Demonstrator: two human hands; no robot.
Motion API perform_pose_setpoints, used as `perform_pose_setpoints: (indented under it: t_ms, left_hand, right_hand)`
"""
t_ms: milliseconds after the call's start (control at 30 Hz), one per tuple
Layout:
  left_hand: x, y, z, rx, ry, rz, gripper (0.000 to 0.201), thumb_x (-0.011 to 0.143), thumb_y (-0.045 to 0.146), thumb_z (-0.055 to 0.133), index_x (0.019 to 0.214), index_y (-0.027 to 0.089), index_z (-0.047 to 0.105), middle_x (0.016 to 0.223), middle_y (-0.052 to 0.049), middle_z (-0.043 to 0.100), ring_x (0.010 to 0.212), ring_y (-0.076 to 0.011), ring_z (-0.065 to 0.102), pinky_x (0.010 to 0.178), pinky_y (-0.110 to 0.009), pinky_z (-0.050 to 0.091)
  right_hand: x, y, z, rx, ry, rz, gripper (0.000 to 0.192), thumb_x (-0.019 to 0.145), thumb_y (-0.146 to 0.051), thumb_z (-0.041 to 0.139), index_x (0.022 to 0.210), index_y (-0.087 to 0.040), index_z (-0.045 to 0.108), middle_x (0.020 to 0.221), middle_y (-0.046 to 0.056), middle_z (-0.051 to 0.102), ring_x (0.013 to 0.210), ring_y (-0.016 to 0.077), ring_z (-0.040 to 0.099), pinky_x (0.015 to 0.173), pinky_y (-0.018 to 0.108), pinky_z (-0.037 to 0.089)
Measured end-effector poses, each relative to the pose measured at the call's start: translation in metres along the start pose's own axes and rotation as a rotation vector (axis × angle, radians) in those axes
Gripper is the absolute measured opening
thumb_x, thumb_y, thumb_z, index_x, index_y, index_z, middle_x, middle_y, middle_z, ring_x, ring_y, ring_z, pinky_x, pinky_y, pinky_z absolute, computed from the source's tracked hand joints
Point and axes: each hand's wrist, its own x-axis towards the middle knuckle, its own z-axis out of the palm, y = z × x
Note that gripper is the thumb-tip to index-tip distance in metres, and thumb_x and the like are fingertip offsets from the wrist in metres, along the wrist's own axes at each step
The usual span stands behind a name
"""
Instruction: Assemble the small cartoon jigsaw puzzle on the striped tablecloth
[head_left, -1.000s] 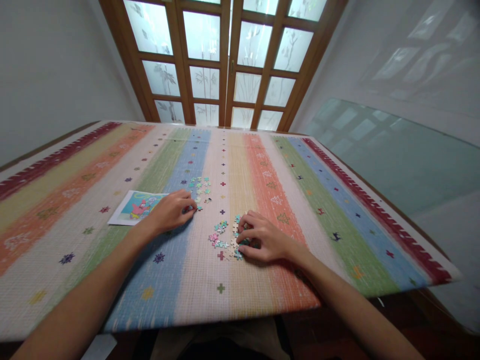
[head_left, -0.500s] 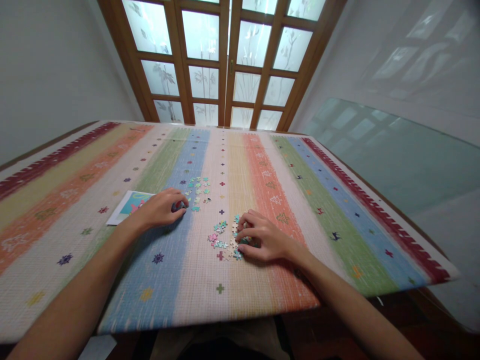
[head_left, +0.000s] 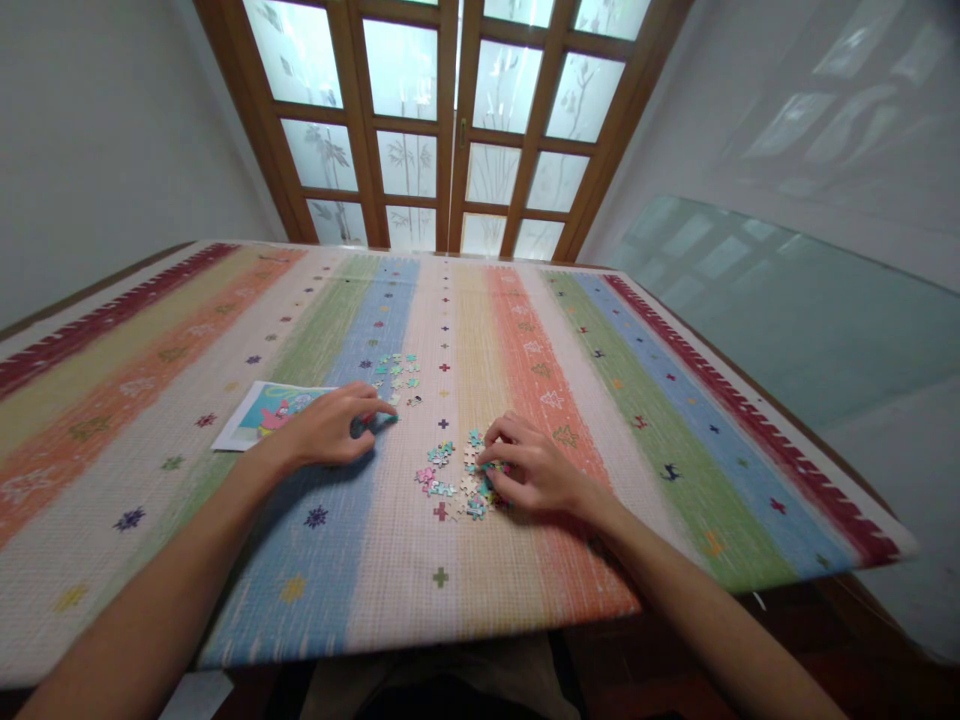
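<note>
Pinched at your left hand (head_left: 330, 430): thumb and forefinger close on a small teal puzzle piece (head_left: 384, 417), held low against the striped mat (head_left: 675, 400), at the near edge of the far scatter of teal pieces (head_left: 397, 372). Your right hand (head_left: 529, 470) curls over the nearer heap of mixed pieces (head_left: 450, 475); fingertips are drawn together on something in that heap, though which piece cannot be made out.

Reference picture (head_left: 270, 412) lies flat just left of your left hand, partly covered by the wrist.

Notes for doing this well, as judged from the layout:
- Keep the two groups apart; the teal lot and the mixed lot look sorted by colour, so don't drag one into the other.
- Lift the piece clear before shifting it. The woven mat probably snags tabs if you slide.
- Ease your left wrist off the picture so you can check it.
- Work the right fingertips lightly; a heavy palm could scatter the heap.
</note>
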Motion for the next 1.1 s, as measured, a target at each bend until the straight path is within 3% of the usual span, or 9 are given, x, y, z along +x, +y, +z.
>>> perform_pose_setpoints:
  t_ms: [200, 367, 533, 700, 900, 1100]
  left_hand:
    - [0.003, 0.005, 0.010, 0.055, 0.017, 0.045, 0.033, 0.077, 0.013, 0.052, 0.103, 0.018, 0.073, 0.089, -0.007, 0.061, 0.084, -0.0221, 0.058, 0.080, -0.036, 0.047]
    - [0.003, 0.003, 0.011, 0.068, 0.041, 0.067, 0.027, 0.085, 0.017, 0.049, 0.100, 0.018, 0.072, 0.089, -0.007, 0.060, 0.084, -0.0225, 0.058, 0.080, -0.036, 0.047]
    - [0.003, 0.005, 0.012, 0.049, 0.087, 0.077, 0.025, 0.089, 0.019, 0.050, 0.101, 0.018, 0.072, 0.088, -0.007, 0.060, 0.083, -0.0218, 0.058, 0.079, -0.035, 0.047]
    - [0.008, 0.032, 0.021, -0.056, 0.144, 0.160, 0.023, 0.095, 0.022, 0.048, 0.100, 0.018, 0.071, 0.086, -0.006, 0.061, 0.081, -0.0196, 0.057, 0.076, -0.033, 0.045]
    - [0.012, 0.072, 0.034, -0.180, 0.067, 0.313, 0.020, 0.096, 0.026, 0.052, 0.094, 0.019, 0.071, 0.080, -0.004, 0.058, 0.075, -0.0177, 0.055, 0.070, -0.031, 0.042]
    - [0.011, 0.078, 0.041, -0.225, 0.028, 0.323, 0.018, 0.095, 0.032, 0.061, 0.093, 0.018, 0.071, 0.080, -0.003, 0.058, 0.074, -0.0171, 0.054, 0.068, -0.030, 0.041]
  right_hand:
    - [-0.001, 0.000, 0.000, 0.097, -0.091, 0.057, 0.025, 0.084, -0.006, 0.053, 0.091, -0.021, 0.071, 0.100, 0.008, 0.061, 0.094, 0.0208, 0.057, 0.084, 0.038, 0.048]
    - [0.001, -0.006, -0.001, 0.197, -0.158, 0.113, 0.014, 0.093, -0.018, 0.060, 0.097, -0.020, 0.073, 0.107, 0.009, 0.057, 0.100, 0.0209, 0.057, 0.089, 0.039, 0.050]
    - [0.002, -0.008, 0.001, 0.260, -0.219, 0.094, 0.014, 0.086, -0.029, 0.074, 0.095, -0.020, 0.074, 0.108, 0.009, 0.055, 0.101, 0.0214, 0.056, 0.090, 0.039, 0.051]
    - [0.000, -0.006, 0.002, 0.231, -0.241, 0.081, 0.017, 0.081, -0.031, 0.079, 0.092, -0.020, 0.073, 0.108, 0.008, 0.055, 0.101, 0.0218, 0.055, 0.091, 0.041, 0.049]
    - [-0.001, -0.005, 0.001, 0.274, -0.191, 0.123, 0.012, 0.083, -0.025, 0.075, 0.091, -0.020, 0.069, 0.108, 0.007, 0.055, 0.102, 0.0210, 0.056, 0.090, 0.038, 0.049]
    - [0.002, -0.004, -0.001, 0.271, -0.170, 0.163, 0.006, 0.094, -0.026, 0.065, 0.093, -0.020, 0.066, 0.099, 0.007, 0.061, 0.097, 0.0203, 0.057, 0.087, 0.036, 0.047]
